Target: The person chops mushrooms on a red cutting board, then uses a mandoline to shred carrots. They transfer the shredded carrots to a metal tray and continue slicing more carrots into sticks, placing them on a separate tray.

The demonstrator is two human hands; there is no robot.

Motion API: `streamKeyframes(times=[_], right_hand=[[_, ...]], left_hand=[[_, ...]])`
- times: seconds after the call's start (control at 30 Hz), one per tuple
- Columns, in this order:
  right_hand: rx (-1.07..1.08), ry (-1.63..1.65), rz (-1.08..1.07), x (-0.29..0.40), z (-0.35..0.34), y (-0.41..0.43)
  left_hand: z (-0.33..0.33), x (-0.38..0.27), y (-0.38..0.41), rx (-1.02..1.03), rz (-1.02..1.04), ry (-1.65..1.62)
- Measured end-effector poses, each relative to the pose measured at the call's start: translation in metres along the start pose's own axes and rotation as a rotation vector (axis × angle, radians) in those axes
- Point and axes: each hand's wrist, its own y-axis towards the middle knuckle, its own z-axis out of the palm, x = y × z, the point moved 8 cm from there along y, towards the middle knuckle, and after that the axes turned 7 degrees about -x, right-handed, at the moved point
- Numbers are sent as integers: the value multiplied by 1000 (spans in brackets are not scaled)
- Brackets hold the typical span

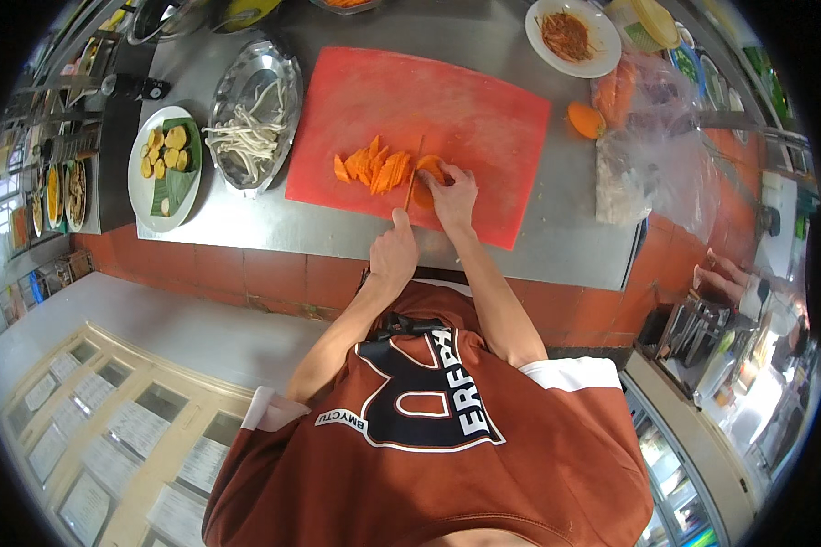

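On the red cutting board [417, 82], my left hand [393, 251] grips a knife [414, 174], its blade seen nearly edge-on. My right hand [455, 195] holds an orange carrot piece [427, 164] against the board, just right of the blade. More orange flesh shows below the fingers, partly hidden by them. Left of the knife lies a row of cut orange slices [388, 172], overlapping and leaning. The knife's handle is mostly hidden in my left hand.
Left of the board are a metal platter [293, 109] with white mushrooms and an oval plate [133, 184] with yellow rounds on leaf. Right are a carrot chunk [586, 120], a plastic bag [663, 157] and a white plate [612, 61] with reddish shreds. A person [752, 290] is far right.
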Motion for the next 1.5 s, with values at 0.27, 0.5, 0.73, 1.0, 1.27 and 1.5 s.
streamKeyframes(times=[0.27, 0.5, 0.73, 1.0, 1.27, 1.5], right_hand=[[34, 26, -2, 3, -7, 5], [10, 6, -73, 13, -8, 2], [35, 5, -47, 1, -1, 0], [51, -13, -14, -7, -21, 24], [-17, -298, -398, 41, -37, 23], [139, -540, -611, 56, -2, -4]], left_hand=[[18, 1, 25, -16, -4, -43], [10, -1, 26, 1, -3, -49], [22, 6, 23, -22, -6, -60], [19, 28, 41, -102, 64, -456], [4, 2, 25, -105, 71, -103], [-43, 28, 20, -291, -18, -295]])
